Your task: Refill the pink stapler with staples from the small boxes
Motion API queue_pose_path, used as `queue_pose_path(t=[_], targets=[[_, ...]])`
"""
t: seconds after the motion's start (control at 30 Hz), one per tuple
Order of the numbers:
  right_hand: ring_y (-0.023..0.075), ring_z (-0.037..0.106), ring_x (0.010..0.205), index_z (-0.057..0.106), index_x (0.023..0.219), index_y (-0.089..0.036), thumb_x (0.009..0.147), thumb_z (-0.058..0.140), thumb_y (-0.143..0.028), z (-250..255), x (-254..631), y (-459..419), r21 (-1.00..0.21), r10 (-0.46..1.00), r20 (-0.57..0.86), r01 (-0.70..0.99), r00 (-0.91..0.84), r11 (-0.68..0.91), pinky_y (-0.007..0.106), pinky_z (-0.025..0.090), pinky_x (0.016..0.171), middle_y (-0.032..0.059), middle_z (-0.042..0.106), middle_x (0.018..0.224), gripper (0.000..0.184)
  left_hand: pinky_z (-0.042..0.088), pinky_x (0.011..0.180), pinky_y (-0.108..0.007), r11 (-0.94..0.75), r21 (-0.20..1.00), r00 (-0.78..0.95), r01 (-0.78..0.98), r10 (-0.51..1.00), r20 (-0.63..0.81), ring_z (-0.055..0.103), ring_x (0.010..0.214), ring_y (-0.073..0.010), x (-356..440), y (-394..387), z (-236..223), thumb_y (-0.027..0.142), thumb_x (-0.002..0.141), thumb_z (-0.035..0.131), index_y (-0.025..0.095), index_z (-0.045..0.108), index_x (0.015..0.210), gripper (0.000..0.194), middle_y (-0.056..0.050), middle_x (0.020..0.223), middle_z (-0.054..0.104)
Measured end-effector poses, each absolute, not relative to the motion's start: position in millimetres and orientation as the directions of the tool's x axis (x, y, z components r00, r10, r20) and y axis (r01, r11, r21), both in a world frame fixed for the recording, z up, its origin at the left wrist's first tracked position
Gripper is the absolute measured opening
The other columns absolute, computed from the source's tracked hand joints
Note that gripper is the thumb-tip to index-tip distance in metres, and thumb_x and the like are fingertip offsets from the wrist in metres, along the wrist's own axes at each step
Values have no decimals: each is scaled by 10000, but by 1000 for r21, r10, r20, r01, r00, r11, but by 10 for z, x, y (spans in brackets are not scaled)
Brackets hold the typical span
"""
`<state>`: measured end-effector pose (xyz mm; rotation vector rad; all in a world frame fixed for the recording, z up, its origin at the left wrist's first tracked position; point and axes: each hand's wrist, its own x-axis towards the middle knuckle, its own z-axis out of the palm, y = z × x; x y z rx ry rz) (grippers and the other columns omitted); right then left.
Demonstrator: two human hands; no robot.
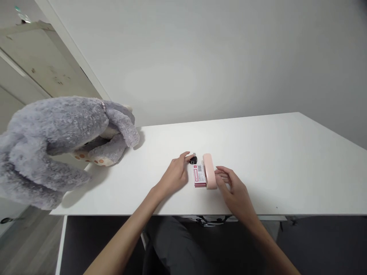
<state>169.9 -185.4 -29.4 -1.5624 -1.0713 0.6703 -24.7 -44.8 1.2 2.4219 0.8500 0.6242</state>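
On the white table a pink stapler (210, 172) lies lengthwise, pointing away from me. Against its left side sits a small white and dark-red box (200, 175) with printing and a barcode. Just beyond the box is a small black object (193, 160) with a silvery tip; its kind is unclear. My left hand (177, 170) rests on the table with fingers stretched out, a fingertip at the black object's left side. To the right of the stapler, my right hand (231, 187) is open, its fingers apart and close to the stapler's side.
A big grey plush toy (65, 126) leans over the table's left end. The white table (272, 152) meets a plain wall (200, 57) at the back. Its front edge runs just before my forearms. A pale board (48, 61) stands at the far left.
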Motion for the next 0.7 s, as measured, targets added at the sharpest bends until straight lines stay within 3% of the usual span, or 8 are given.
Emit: queue_pose_path(t=[0.33,0.5,0.57,0.7], targets=[[280,742,1078,619,1307,-200,1023,555,-507,-284,1694,-1857,-955,894,117,297,432,-19,419,606,867,155,741,1262,424,552,1076,-509,-612,726,735,315,641,222,681,1293,-281,-191,-521,60,117,940,448,287,437,1527,611,-83,1477,681],[277,740,1063,627,1290,-200,1027,557,-493,-298,1710,-1837,-950,884,120,311,452,-30,440,598,901,151,746,1255,400,557,1033,-472,-476,859,601,188,748,283,742,1114,-227,-309,-458,-29,102,904,437,232,512,1370,490,-124,1363,734],[281,727,1083,636,1259,-207,1042,540,-466,-278,1712,-1869,-933,861,179,359,477,-5,464,587,943,148,741,1250,352,558,1007,-453,-425,890,520,168,805,286,746,1060,-216,-458,-390,-69,122,908,455,200,551,1296,407,-136,1291,752],[303,695,1123,659,1144,-232,1071,489,-359,-172,1520,-2080,-821,707,467,557,531,124,503,572,991,141,722,1163,224,540,983,-425,-375,888,415,266,876,246,738,1025,-227,-936,-174,-105,211,923,537,182,646,1158,260,-116,1151,783]])
